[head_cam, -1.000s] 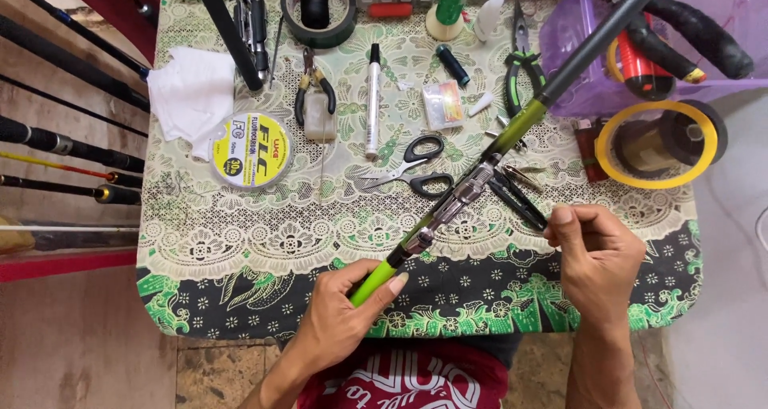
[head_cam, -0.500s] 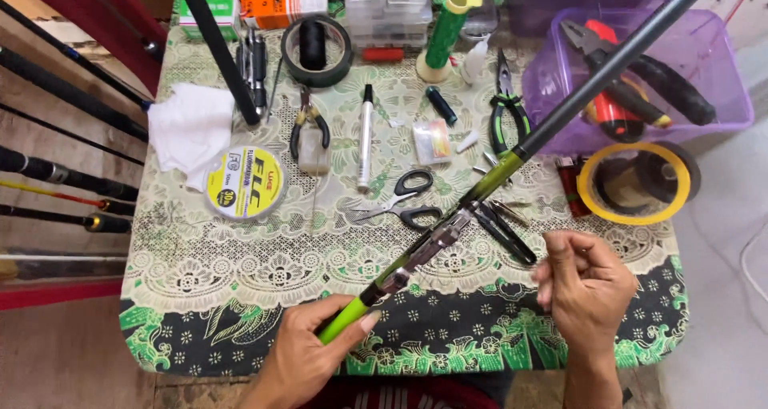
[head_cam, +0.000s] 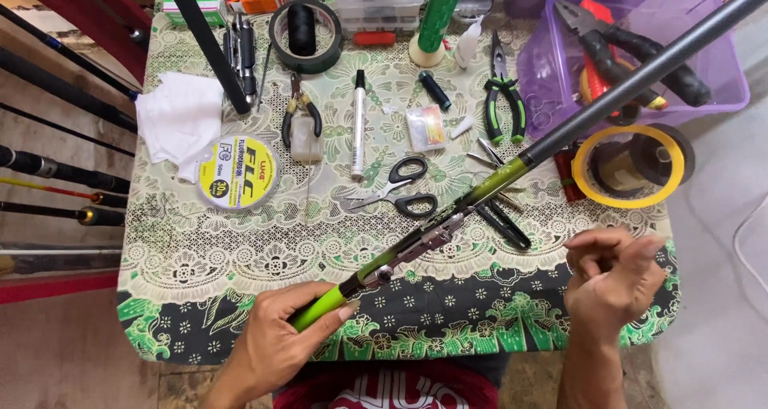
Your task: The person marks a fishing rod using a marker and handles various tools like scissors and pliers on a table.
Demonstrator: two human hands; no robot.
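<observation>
lying diagonally over the patterned tablecloth [head_cam: 240, 257], a fishing rod [head_cam: 480, 193] is held at its bright green grip by the left hand [head_cam: 276, 341], whose fingers are wrapped and pressed together around it. the dark upper part of the rod is pointed toward the far right, over the purple plastic box [head_cam: 724, 65]. the right hand [head_cam: 612, 277] is kept apart from the rod, fingers curled loosely inward; whether something small is pinched cannot be told. black scissors [head_cam: 408, 189] are seen just beside the rod
</observation>
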